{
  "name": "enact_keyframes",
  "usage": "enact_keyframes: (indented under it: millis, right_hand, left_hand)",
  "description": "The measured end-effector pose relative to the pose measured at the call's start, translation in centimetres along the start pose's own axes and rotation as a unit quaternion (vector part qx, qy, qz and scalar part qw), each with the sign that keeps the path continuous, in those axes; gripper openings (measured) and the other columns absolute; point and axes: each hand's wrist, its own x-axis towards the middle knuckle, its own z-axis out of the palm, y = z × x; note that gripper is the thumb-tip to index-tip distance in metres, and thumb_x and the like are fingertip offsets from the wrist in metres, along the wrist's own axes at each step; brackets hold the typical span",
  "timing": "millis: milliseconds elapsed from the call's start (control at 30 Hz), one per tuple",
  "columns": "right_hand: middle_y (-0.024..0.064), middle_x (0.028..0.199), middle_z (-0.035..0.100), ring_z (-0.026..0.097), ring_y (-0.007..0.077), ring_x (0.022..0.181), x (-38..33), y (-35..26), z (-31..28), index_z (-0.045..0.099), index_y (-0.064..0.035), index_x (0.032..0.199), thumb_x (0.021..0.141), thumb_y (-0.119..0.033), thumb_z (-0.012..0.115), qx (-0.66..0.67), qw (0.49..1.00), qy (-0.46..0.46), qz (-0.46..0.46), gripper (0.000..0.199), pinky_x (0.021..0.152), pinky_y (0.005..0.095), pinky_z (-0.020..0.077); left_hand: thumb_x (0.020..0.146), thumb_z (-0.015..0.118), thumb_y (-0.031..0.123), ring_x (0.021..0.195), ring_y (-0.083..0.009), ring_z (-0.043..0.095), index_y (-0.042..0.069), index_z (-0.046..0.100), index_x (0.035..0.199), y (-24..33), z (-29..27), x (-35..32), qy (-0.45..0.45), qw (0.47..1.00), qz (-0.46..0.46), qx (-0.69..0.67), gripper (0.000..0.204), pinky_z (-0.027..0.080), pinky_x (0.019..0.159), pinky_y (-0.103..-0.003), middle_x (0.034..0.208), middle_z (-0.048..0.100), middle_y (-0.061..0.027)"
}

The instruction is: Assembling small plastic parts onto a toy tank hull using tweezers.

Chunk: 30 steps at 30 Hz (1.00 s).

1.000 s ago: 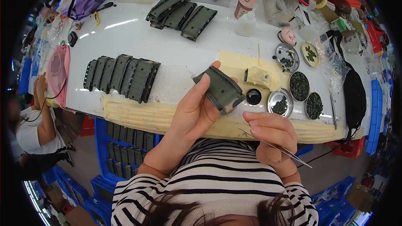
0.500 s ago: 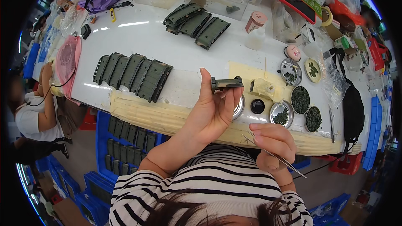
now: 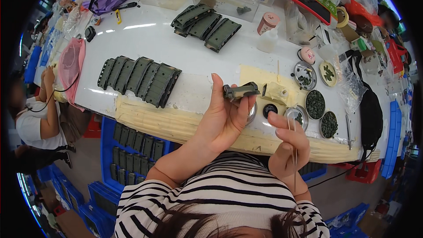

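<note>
The left hand (image 3: 224, 119) is clamped on a small olive part (image 3: 241, 91), held edge-on above the counter (image 3: 145, 44). The right hand (image 3: 288, 145) pinches thin tweezers (image 3: 294, 150) shut, just below it. This looks like the fitting step; next, the tweezer tips would need steady aim at the part.

One head-worn fisheye looks steeply down, close over the worktable (image 3: 145, 44).
</note>
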Motion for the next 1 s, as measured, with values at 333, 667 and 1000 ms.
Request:
enact_keyframes:
  millis: [333, 667, 1000]
  right_hand:
    - [0.0216, 0.115, 0.058, 0.061, 0.0291, 0.106, 1.7, 0.1, 0.0, 0.036, -0.0096, 0.095, 0.068, -0.011, 0.086, 0.055, 0.997, 0.02, 0.042, 0.057, 0.091, 0.0377, 0.0475]
    - [0.024, 0.114, 0.061, 0.057, 0.0319, 0.114, 1.9, -0.3, -4.8, 0.039, -0.0122, 0.09, 0.065, -0.022, 0.089, 0.157, 0.969, -0.12, 0.149, 0.057, 0.096, 0.0414, 0.0446]
    - [0.0118, 0.091, 0.059, 0.061, 0.0233, 0.079, 1.6, 3.6, -10.8, 0.061, 0.0014, 0.1, 0.097, -0.008, 0.047, -0.391, 0.889, 0.037, 0.236, 0.017, 0.075, 0.034, 0.0478]
  left_hand:
    - [0.079, 0.071, 0.054, 0.126, -0.0228, 0.046, 0.026, 0.0, 0.152, -3.3, 0.1, -2.1, -0.127, 0.964, 0.054, 0.227, 0.105, 0.046, 0.099, -0.037, 0.142, 0.037, -0.0117]
    - [0.084, 0.068, 0.003, 0.099, -0.0224, 0.066, -0.006, 0.04, 0.135, 1.4, -2.7, -1.8, -0.25, 0.846, -0.24, 0.404, 0.059, 0.056, 0.082, -0.036, 0.126, 0.055, -0.0207]
    - [0.092, 0.053, -0.001, 0.1, -0.0261, 0.065, 0.002, 0.024, 0.143, -0.3, -0.9, -2.5, -0.174, 0.873, -0.067, 0.45, 0.059, 0.054, 0.088, -0.037, 0.118, 0.058, -0.0231]
